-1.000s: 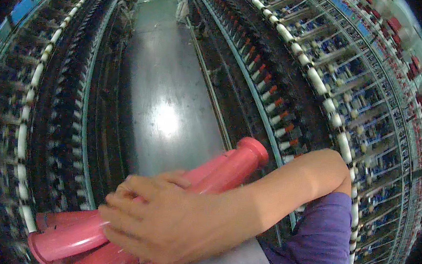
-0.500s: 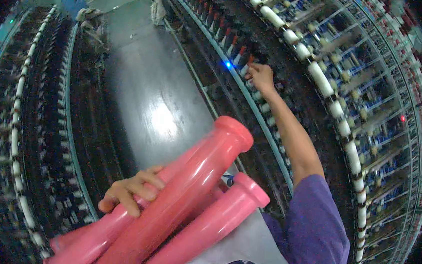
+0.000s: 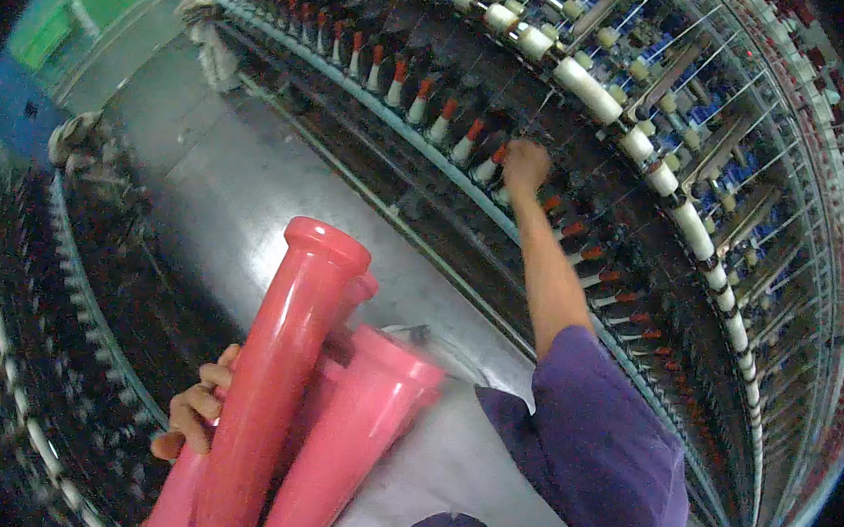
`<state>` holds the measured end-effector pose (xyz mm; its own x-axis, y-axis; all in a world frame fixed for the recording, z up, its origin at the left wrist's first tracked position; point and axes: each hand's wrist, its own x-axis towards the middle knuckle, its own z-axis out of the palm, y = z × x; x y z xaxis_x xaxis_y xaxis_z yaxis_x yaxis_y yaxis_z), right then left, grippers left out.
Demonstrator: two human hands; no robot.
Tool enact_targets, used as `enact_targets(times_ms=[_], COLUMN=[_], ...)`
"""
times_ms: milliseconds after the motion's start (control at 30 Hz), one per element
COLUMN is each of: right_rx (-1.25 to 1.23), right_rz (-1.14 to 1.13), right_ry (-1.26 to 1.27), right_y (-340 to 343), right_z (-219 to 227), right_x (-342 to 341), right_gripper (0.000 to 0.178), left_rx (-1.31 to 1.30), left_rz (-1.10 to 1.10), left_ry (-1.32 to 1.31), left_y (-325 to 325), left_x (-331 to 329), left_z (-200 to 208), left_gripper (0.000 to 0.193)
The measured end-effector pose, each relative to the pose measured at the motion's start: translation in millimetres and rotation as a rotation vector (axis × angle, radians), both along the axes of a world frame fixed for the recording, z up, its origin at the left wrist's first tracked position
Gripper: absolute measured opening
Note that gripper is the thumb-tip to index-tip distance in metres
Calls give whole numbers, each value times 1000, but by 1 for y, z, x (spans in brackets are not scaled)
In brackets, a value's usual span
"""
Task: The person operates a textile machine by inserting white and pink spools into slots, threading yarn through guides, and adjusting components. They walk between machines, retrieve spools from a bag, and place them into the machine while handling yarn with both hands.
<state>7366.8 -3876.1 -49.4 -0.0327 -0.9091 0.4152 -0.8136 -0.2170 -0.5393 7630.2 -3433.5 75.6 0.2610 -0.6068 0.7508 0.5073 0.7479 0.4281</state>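
Note:
Several long, glossy pink roving bobbins point(image 3: 277, 371) with flared collars lie bunched across my front. My left hand point(image 3: 196, 409) is wrapped round them from the left, its fingertips showing at their edge. Ahead and to the right, my right hand point(image 3: 527, 167) reaches over a row of white yarn bobbins point(image 3: 466, 144) with red-orange tops, standing on the spinning frame. Its fingers are curled at the row, right beside one of the red tops. What they pinch is hidden behind the hand and too blurred to make out.
A light blue-green rail point(image 3: 385, 115) edges the bobbin row. White rollers point(image 3: 588, 87) run along the frame above it. A second machine with white rollers point(image 3: 7, 358) stands on the left, across a shiny grey aisle floor point(image 3: 231, 207). Greyish cloths point(image 3: 210, 44) hang at the frame's far end.
The view has swung to the right, so more of the bobbin row shows. The pink bobbins stand more upright in my left arm. My right hand stays at the row; a blue light near it is gone.

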Motion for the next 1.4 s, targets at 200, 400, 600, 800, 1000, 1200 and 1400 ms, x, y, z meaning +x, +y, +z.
enact_targets(times_ms=[200,400,600,800,1000,1200,1400], right_rx=[685,1478,-87,-764,-23,-204,-90], right_rz=[318,268,433,259,152,161,1165], right_ry=[615,-398,340,506,575,142,144], right_y=[215,275,66,-128,-196,-135,-96], right_z=[-202,-196,71,271,278,295,331], right_x=[-16,14,193,313,346,479,789], right_gripper=[16,12,13,41,52,42,51], left_rx=[-3,-49,-48,74,-24,-22,-159], left_rz=[-304,-446,-432,-365,-291,-359,-455], left_ry=[-211,-119,-149,-160,-147,-291,-134], left_y=[-80,-145,-202,-229,-270,-336,-415], left_x=[132,208,293,383,471,609,742], left_z=[24,4,5,27,0,-15,-11], left_gripper=[57,56,55,58,70,75,75])
